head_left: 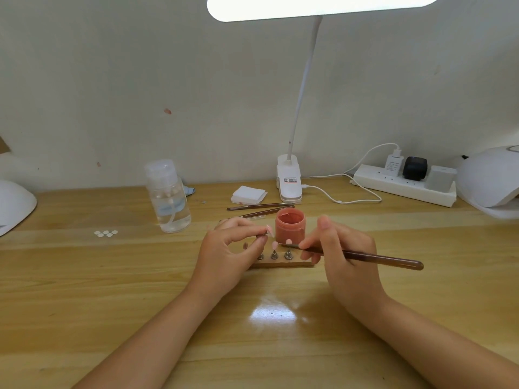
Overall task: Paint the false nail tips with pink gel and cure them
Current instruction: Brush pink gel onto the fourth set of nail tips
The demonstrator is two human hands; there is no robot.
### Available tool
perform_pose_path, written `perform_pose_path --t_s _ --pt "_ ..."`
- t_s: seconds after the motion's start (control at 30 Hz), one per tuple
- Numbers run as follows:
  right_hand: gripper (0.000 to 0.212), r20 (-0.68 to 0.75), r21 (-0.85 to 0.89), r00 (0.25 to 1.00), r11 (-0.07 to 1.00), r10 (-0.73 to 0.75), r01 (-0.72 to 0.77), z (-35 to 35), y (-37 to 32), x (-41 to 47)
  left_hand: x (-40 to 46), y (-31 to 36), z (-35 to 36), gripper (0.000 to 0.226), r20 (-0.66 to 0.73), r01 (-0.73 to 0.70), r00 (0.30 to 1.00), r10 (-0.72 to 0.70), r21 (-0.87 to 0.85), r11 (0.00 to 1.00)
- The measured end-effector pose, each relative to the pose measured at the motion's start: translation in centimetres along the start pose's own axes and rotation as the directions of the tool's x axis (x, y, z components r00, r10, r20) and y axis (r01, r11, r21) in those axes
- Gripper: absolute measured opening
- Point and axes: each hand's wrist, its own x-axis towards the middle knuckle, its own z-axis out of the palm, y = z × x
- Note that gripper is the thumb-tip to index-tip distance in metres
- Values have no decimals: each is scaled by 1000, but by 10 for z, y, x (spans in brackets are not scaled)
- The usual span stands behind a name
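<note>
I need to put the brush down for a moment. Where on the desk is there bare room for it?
Bare wood lies near the desk's front edge, between the forearms, and right of the right hand, short of the power strip. It is crowded around the pink gel jar, nail stand, spare brushes and pump bottle.

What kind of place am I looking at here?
Probably a small nail-art workstation at a desk, not clearly a salon: an open pot of pink gel, nail tips on a stand, and a white curing lamp at the right.
</note>
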Motion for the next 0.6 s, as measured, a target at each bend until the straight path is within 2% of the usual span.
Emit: perform_pose_path --t_s 0.2,0.3,0.43,0.6 --pt "39 42 -122 998 991 -56 61 7 2 3 0 0 0 33 9 12 1000 -12 3 1000" --pt "41 35 -98 998 993 -58 62 5 2 1 0 1 0 34 8 15 1000 -15 2 1000" --pt "42 -12 -4 1000 1000 25 -25 3 1 -1 0 1 0 33 -4 20 1000 -20 -1 1000" --pt "38 11 -104 999 994 -46 47 8 0 4 0 2 1 30 5 16 1000 -16 -4 1000"
